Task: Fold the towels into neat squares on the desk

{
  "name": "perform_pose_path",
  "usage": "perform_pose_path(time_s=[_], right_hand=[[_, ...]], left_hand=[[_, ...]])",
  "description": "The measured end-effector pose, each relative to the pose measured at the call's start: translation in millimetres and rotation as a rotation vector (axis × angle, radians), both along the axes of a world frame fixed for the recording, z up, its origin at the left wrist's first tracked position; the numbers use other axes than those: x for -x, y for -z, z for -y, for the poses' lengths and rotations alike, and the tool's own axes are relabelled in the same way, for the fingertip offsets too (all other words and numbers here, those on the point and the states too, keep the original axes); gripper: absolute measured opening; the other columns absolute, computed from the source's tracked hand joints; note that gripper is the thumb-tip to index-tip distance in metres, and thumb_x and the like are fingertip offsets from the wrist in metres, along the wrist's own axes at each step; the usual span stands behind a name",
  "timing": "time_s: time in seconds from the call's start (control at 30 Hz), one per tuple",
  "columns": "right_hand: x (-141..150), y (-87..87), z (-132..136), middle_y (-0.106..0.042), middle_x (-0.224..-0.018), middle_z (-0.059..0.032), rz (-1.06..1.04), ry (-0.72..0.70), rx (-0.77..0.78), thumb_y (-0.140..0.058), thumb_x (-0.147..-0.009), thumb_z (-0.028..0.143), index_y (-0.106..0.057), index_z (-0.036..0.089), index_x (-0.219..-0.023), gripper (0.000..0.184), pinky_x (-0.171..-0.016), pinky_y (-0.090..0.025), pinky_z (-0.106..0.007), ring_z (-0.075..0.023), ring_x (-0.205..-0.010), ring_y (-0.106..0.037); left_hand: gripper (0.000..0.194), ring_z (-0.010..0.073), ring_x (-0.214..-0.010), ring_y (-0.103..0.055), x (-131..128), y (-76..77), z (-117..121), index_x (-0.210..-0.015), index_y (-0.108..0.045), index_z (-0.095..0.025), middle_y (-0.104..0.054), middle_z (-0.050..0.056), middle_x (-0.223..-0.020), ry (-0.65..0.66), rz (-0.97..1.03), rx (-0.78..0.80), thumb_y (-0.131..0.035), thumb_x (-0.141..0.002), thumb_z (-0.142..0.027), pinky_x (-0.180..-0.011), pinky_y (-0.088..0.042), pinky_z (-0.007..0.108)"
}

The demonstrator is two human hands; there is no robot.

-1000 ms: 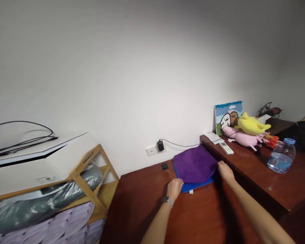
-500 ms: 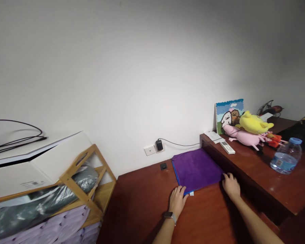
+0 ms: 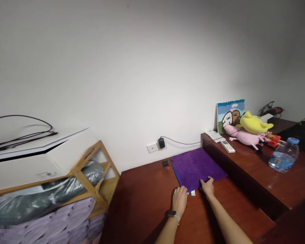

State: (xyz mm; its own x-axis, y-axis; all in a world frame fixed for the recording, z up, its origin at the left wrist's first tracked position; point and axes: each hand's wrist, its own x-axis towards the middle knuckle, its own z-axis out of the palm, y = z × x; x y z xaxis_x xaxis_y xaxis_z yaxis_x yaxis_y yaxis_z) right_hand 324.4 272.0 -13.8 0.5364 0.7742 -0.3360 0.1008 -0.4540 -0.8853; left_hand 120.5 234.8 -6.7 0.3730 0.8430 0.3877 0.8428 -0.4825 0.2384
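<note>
A folded purple cloth (image 3: 197, 166) lies flat on the reddish wooden table (image 3: 147, 203), on top of a blue cloth whose edge shows along its left side (image 3: 177, 174). My left hand (image 3: 180, 199), a watch on its wrist, rests with fingers spread at the cloth's near left corner. My right hand (image 3: 207, 186) lies on the near edge of the purple cloth, close beside the left, fingers extended flat. A small white tag (image 3: 192, 192) pokes out between the hands.
A raised wooden shelf (image 3: 254, 169) to the right carries a remote (image 3: 227, 146), plush toys (image 3: 249, 130), a picture (image 3: 230, 113) and a water bottle (image 3: 283, 155). A charger (image 3: 162, 143) is plugged in at the wall. A wooden rack (image 3: 91, 179) with bundles stands at left.
The purple cloth went from lifted and bulging to lying flat. My right hand slid left along its near edge toward my left hand, which drew back to the near corner.
</note>
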Motion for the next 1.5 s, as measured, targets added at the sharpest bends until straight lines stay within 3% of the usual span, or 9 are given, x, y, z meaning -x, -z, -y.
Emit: perform_pose_path(time_s=[0.23, 0.4, 0.63, 0.8, 0.93, 1.03, 1.17, 1.33, 1.5], right_hand=[[-14, -3.5, 58, -0.074, -0.078, -0.0004, 0.228, -0.17, 0.078, -0.056, -0.089, 0.041, -0.055, 0.027, -0.133, 0.046, -0.086, -0.055, -0.036, -0.0237, -0.075, -0.075], [-48, 13.4, 122, -0.078, -0.101, -0.0062, 0.418, -0.241, 0.062, -0.055, -0.086, 0.048, -0.062, 0.029, -0.126, 0.045, -0.083, -0.053, -0.036, -0.0281, -0.091, -0.075], [-71, 10.2, 164, -0.077, -0.092, -0.0063, 0.387, -0.178, 0.018, -0.063, -0.077, 0.046, -0.068, 0.03, -0.113, 0.04, -0.08, -0.053, -0.039, -0.0323, -0.089, -0.074], [-63, 7.8, 167, -0.077, -0.089, -0.0066, 0.421, -0.164, 0.006, -0.064, -0.077, 0.045, -0.067, 0.031, -0.113, 0.039, -0.082, -0.053, -0.04, -0.0332, -0.089, -0.075], [-61, 5.7, 169, -0.077, -0.097, -0.0091, 0.438, -0.156, -0.01, -0.062, -0.078, 0.048, -0.066, 0.03, -0.118, 0.044, -0.085, -0.054, -0.044, -0.0351, -0.094, -0.075], [-59, 3.5, 176, -0.076, -0.084, -0.0055, 0.304, -0.129, -0.028, -0.062, -0.078, 0.05, -0.061, 0.029, -0.123, 0.05, -0.082, -0.057, -0.043, -0.0317, -0.083, -0.076], [-47, 4.4, 200, -0.065, -0.058, 0.0036, -0.175, -0.022, 0.001, -0.071, -0.07, 0.051, -0.049, 0.026, -0.128, 0.067, -0.061, -0.06, -0.042, -0.0288, -0.054, -0.071], [-25, 12.9, 244, -0.078, -0.098, -0.0105, -0.763, 0.066, -0.164, -0.09, -0.052, 0.054, -0.06, 0.024, -0.104, 0.067, -0.086, -0.064, -0.039, -0.0305, -0.093, -0.078], [3, 5.5, 242, -0.074, -0.104, -0.0108, -0.763, 0.127, -0.065, -0.087, -0.057, 0.057, -0.067, 0.025, -0.094, 0.053, -0.089, -0.064, -0.039, -0.0314, -0.101, -0.074]], left_hand=[[0.011, 0.0213, -0.098, -0.061, 7, -7.3, 74, -0.094, -0.069, -0.026, -0.071, 0.002, -0.099, 0.108, 0.102, 0.101, -0.059, -0.099, -0.023, -0.092, -0.046, 0.038], [0.02, 0.0243, -0.099, -0.065, 6, -11.2, 124, -0.096, -0.072, -0.035, -0.075, 0.003, -0.094, 0.34, 0.139, 0.177, -0.053, -0.101, -0.031, -0.092, -0.052, 0.042], [0.041, 0.0218, -0.14, -0.054, 26, -10.5, 58, -0.139, -0.063, -0.032, -0.06, 0.004, -0.152, 0.283, 0.05, 0.143, -0.039, -0.106, -0.034, -0.121, -0.04, 0.048], [0.048, 0.0251, -0.15, -0.043, 62, 4.6, 10, -0.149, -0.055, -0.028, -0.05, 0.008, -0.161, -0.021, -0.054, 0.158, -0.037, -0.106, -0.041, -0.124, -0.034, 0.05], [0.052, 0.0264, -0.151, -0.043, 87, 7.2, 5, -0.151, -0.053, -0.024, -0.053, 0.01, -0.158, -0.131, -0.056, 0.184, -0.031, -0.106, -0.037, -0.124, -0.032, 0.054], [0.053, 0.0255, -0.15, -0.043, 110, 8.2, 19, -0.15, -0.055, -0.021, -0.053, 0.01, -0.158, -0.157, -0.057, 0.193, -0.03, -0.107, -0.038, -0.125, -0.031, 0.051], [0.05, 0.0263, -0.147, -0.047, 170, 20.8, 51, -0.143, -0.061, -0.02, -0.055, 0.01, -0.156, -0.258, -0.055, 0.129, -0.033, -0.105, -0.036, -0.124, -0.034, 0.051], [0.048, 0.0276, -0.14, -0.055, 252, 40.3, 88, -0.135, -0.067, -0.019, -0.064, 0.011, -0.147, -0.376, -0.049, -0.018, -0.037, -0.101, -0.034, -0.12, -0.04, 0.05], [0.045, 0.0278, -0.129, -0.063, 260, 32.8, 99, -0.123, -0.072, -0.019, -0.073, 0.012, -0.133, -0.433, -0.025, -0.093, -0.038, -0.097, -0.029, -0.114, -0.046, 0.046]])
